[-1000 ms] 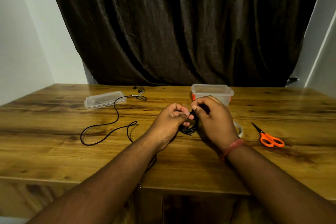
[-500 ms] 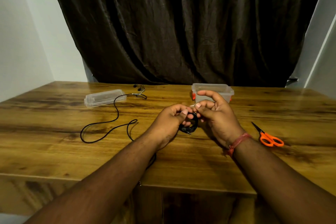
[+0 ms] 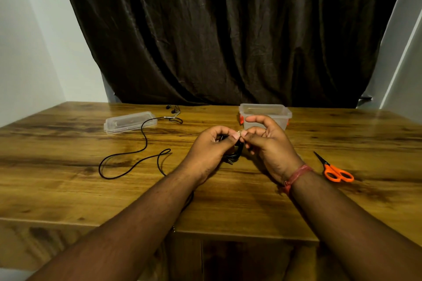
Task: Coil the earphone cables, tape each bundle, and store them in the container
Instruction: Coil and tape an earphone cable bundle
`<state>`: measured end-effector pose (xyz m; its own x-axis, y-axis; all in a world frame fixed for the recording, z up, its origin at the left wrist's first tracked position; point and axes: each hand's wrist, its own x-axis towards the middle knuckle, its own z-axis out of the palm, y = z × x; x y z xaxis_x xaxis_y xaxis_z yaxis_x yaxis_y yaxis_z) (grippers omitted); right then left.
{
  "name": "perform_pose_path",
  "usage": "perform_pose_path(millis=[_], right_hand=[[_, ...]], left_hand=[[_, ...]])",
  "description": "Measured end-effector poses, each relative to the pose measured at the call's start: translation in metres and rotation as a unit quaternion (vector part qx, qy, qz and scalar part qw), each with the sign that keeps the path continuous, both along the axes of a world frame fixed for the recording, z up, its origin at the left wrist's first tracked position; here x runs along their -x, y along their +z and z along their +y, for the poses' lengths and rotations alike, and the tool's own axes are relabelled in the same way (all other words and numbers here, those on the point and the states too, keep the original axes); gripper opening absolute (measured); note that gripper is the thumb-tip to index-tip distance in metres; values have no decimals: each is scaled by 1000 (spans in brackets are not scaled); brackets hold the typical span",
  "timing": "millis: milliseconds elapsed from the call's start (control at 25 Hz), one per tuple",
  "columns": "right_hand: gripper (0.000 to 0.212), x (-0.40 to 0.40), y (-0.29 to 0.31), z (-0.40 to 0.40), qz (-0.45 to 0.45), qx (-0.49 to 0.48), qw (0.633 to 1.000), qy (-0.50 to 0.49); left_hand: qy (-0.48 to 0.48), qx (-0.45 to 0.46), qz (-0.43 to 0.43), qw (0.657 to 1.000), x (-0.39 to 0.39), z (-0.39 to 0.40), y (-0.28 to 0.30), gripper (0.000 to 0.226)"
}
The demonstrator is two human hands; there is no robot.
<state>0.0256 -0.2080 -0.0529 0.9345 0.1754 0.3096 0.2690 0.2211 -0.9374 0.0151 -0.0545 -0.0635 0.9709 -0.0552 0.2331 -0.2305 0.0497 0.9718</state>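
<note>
**Open wood at the right and near edge, cable across the left**

The table (image 3: pixel 251 203) is bare along its near edge and between the scissors (image 3: pixel 335 172) and the right end. On the left, a loose black cable (image 3: pixel 141 150) loops between the lid (image 3: pixel 130 121) and the left forearm. The container (image 3: pixel 266 114) stands just behind the right hand (image 3: pixel 269 143). The curtain (image 3: pixel 228 29) closes off the back.

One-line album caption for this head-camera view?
Both hands, left and right, hold a coiled black earphone bundle above the table.
</note>
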Motion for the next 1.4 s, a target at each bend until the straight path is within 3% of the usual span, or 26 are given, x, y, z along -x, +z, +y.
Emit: perform_pose_path(millis=[280,440,680,1040,1200,1400], right_hand=[[35,-4,-1,-2,18,-36,999,10],[37,-4,-4,-3,6,-21,999,24],[37,-3,-1,-2,10,-26,999,23],[41,-3,-3,-4,-12,-31,999,43],[42,-3,-6,-4,-32,-14,998,44],[37,-1,-4,-1,-36,31,999,7]], left_hand=[[4,93,23,995,-5,1,3,14],[-41,44,24,998,0,-3,3,15],[-29,19,0,999,3,-1,3,12],[-36,112,43,992,0,1,6,9],[-60,28,13,998,0,-2,-3,15],[-6,-30,-18,999,-2,4,-1,11]])
